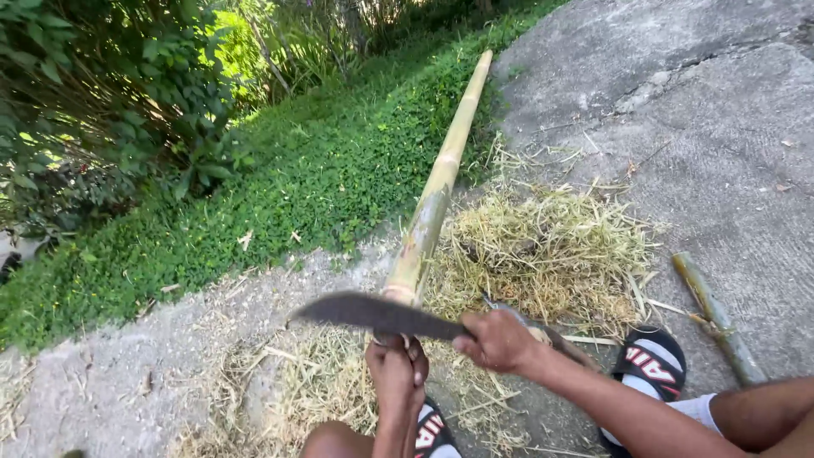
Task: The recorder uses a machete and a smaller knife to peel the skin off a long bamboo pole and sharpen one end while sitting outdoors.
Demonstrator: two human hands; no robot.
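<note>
The right hand [498,341] is closed in a fist around the handle of a long dark knife [377,315], whose blade runs toward nine o'clock across the near end of a bamboo pole [438,188]. Just below it the left hand [396,370] is wrapped shut around that pole end, though the end itself is hidden behind the fingers and blade. The pole stretches off toward one o'clock along the edge of cracked grey concrete [704,127]. Pale shavings [547,250] lie heaped beside it at two o'clock, and a short bamboo piece [719,318] lies at three o'clock. Green ground cover [280,187] fills the ten o'clock side. Sandalled feet [651,360] are partly cut off below.
</note>
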